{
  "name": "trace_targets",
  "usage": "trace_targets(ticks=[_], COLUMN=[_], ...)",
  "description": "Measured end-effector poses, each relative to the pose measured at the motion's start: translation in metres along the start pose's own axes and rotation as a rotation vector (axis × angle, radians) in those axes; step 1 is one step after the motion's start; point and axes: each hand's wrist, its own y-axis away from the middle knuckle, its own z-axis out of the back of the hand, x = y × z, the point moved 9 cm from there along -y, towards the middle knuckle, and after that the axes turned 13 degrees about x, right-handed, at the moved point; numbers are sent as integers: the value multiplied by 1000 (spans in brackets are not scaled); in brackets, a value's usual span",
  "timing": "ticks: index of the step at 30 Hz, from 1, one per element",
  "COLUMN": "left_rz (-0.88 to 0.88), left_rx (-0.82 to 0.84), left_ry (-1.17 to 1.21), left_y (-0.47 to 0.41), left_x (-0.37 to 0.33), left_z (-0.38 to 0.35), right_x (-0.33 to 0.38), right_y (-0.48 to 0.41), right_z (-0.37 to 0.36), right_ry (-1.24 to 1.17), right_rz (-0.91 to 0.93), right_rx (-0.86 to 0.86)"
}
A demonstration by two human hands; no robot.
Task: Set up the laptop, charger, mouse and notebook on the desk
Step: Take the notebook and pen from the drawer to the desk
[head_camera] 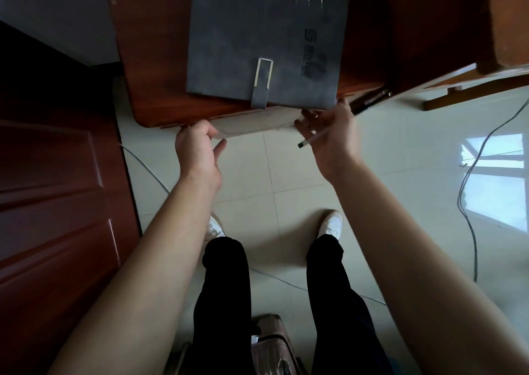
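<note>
Likely stiff, light, matte-grippy: notebook (257, 45) lies flat on desk (148, 88) just beyond the fingertips (200, 130), left hand (197, 151) pinching the desk edge, right hand (332, 137) clutching a pen (312, 139); take near edge beside strap (261, 94).

Standing before a reddish-brown wooden desk (148, 88), a person stretches both bare arms towards its front edge. The left hand (197, 148) meets that edge near the desk's rounded corner and grips the board, fingers curled over the lip and thumb spread beneath it. The right hand (332, 134), further along the same edge, holds a slim white pen with a dark tip (310, 139) between its fingers. The pen's tip points away from the desk, while the hand's fingertips reach the edge. Both forearms angle inward from the lower corners, wrists nearly straight, and the hands sit well apart along the edge.
</note>
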Motion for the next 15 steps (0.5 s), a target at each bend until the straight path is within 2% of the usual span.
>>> trace_targets(ticks=[7, 11, 15], left_rz=[-63, -44, -1], left_rx=[116, 164, 152], left_ry=[-84, -6, -3], left_y=[-5, -1, 2], left_x=[-7, -11, -12], left_z=[8, 5, 6], right_x=[-5, -20, -27], right_y=[1, 17, 19], right_z=[-8, -23, -33], right_ry=[-63, -97, -99], right_rz=[-19, -51, -66], right_rx=[60, 63, -29])
